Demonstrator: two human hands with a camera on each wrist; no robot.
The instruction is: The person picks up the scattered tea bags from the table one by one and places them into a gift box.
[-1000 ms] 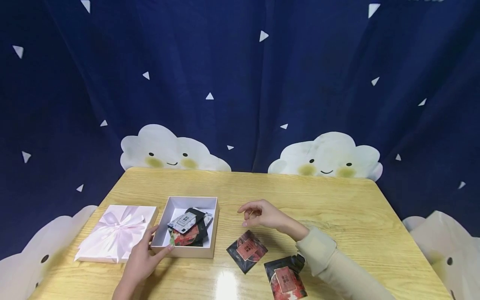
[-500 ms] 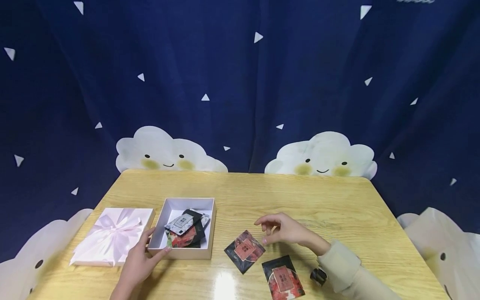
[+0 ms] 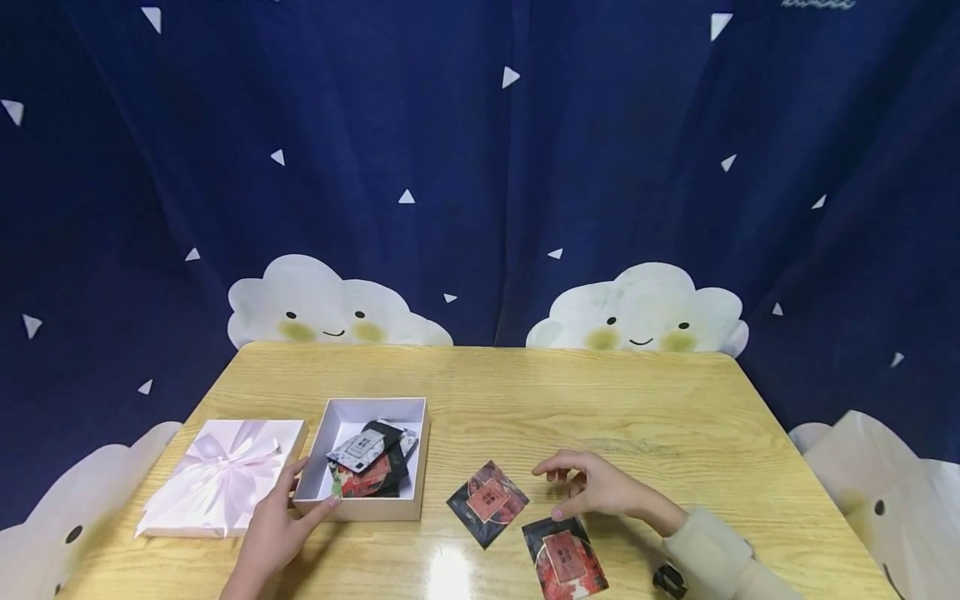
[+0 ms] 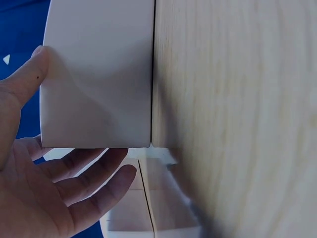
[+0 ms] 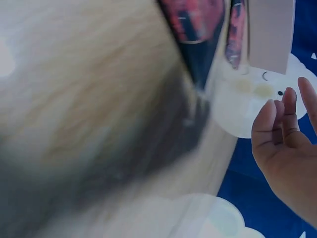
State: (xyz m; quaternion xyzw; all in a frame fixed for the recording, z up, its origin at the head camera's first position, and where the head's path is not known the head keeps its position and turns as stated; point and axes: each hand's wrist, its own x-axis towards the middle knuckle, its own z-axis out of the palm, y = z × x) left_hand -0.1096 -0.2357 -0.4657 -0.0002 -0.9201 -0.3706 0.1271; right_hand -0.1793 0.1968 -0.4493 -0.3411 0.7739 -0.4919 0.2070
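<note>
My left hand (image 3: 277, 533) holds the near left corner of an open white box (image 3: 420, 467). Its thumb (image 4: 29, 74) touches the rim and the fingers lie along the left side. Several flat sachets (image 3: 367, 467) lie piled in the box, some white-patterned, some black and red. My right hand (image 3: 600, 487) hovers over the table with loosely bent fingers and nothing in them. Just below its thumb lies a black and red sachet (image 3: 566, 560). Another black and red sachet (image 3: 488, 503) lies turned like a diamond between that one and the box.
A white box lid (image 3: 221, 479) with a pale pink ribbon bow lies left of the box. The wooden table (image 3: 600, 400) ends at a dark blue curtain (image 3: 465, 167) with clouds and white triangles. A small black object (image 3: 670, 581) shows beside the right sleeve.
My right hand has moved right and nearer to me, from beyond the diamond-turned sachet to above the other loose one. The left hand stays at the box corner. The view shifts slightly.
</note>
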